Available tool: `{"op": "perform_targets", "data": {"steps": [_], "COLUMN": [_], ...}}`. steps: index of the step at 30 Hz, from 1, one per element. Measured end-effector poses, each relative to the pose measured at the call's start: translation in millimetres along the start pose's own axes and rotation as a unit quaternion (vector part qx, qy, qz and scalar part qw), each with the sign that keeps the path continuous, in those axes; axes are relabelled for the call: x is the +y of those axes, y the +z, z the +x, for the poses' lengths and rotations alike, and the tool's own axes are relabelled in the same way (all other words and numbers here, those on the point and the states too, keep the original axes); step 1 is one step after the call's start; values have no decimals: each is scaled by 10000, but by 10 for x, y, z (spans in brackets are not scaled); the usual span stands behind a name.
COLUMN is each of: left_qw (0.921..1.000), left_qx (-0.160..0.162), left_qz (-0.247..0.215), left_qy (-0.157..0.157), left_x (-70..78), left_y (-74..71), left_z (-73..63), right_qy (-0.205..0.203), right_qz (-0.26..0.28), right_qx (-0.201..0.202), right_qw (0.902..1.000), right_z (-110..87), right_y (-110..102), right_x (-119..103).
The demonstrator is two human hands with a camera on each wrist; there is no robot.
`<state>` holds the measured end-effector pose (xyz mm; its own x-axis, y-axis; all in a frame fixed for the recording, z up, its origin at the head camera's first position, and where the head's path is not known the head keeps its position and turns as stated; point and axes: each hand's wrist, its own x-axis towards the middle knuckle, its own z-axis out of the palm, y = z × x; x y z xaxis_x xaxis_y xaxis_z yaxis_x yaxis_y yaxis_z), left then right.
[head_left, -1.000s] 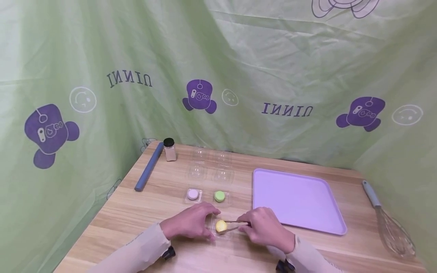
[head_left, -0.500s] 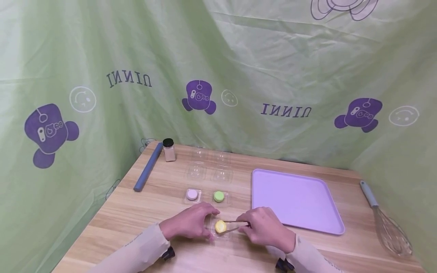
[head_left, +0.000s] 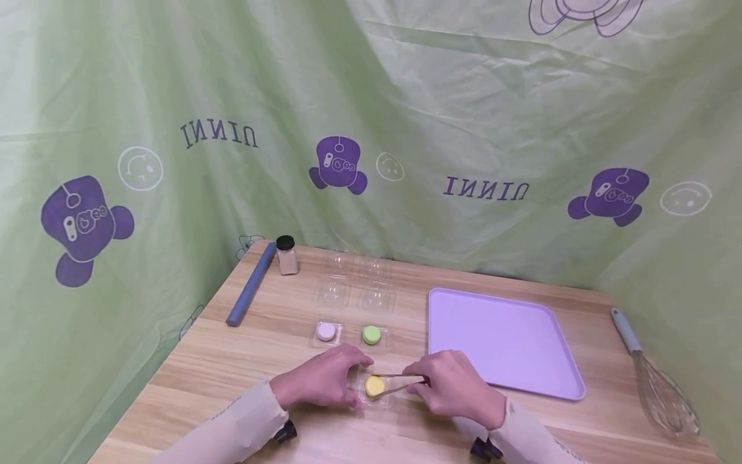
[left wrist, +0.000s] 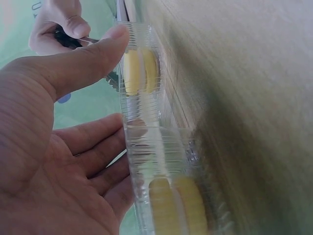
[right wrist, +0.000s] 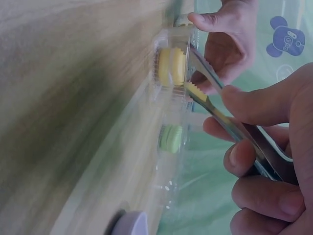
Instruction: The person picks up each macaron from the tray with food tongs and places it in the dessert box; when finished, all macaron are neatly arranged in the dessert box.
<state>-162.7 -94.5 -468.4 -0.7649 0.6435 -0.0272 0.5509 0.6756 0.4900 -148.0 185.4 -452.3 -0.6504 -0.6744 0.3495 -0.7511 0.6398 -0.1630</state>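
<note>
The left hand [head_left: 323,379] steadies a clear plastic macaron tray [left wrist: 142,110] with its thumb and fingers at the rim. Yellow macaron [head_left: 374,386] sits upright-sided in one tray cell, just beyond the left thumb and fingers. The right hand [head_left: 452,386] grips serrated metal tongs [right wrist: 254,142] between thumb and fingers. The tips stand apart at the top of the yellow macaron. A pink macaron [head_left: 326,332] and a green macaron [head_left: 371,334] lie in the far cells. A second yellowish macaron [left wrist: 178,205] shows in the left wrist view; the left hand hides it from the head camera.
A clear lid [head_left: 355,293] with domes lies behind the tray. A purple tray [head_left: 498,341] is at right, with a whisk [head_left: 655,380] beyond it. At back left stand a black-capped jar [head_left: 287,256] and a blue stick [head_left: 252,283].
The yellow macaron's paler top now looks evenly yellow. The right hand and tongs have shifted very slightly to the right. The left hand stays in place.
</note>
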Motion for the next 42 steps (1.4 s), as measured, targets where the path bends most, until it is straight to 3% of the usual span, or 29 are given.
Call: {"op": "perform_targets", "data": {"steps": [9, 17, 24, 31, 37, 42], "left_qw": [9999, 9998, 9995, 9995, 9999, 9998], "left_qx": [7, 26, 55, 56, 37, 166], "left_qz": [118, 171, 250, 234, 139, 3], "left_qy": [8, 81, 204, 202, 8, -104], "left_x": [6, 7, 17, 9, 4, -9], "left_y": [14, 0, -17, -6, 1, -2], "left_z": [1, -12, -22, -29, -27, -35], "right_qy": [-109, -73, 550, 1073, 1512, 1978], "right_qz": [346, 792, 1117, 1663, 1843, 1628], "right_qx": [491, 1401, 2170, 2789, 2955, 3174], "right_qw": [9981, 9869, 9682, 9397, 9251, 9130], "right_z": [-18, 16, 37, 48, 23, -59], "right_y": [-52, -147, -282, -348, -437, -495], "right_x": [101, 249, 405, 539, 670, 865]}}
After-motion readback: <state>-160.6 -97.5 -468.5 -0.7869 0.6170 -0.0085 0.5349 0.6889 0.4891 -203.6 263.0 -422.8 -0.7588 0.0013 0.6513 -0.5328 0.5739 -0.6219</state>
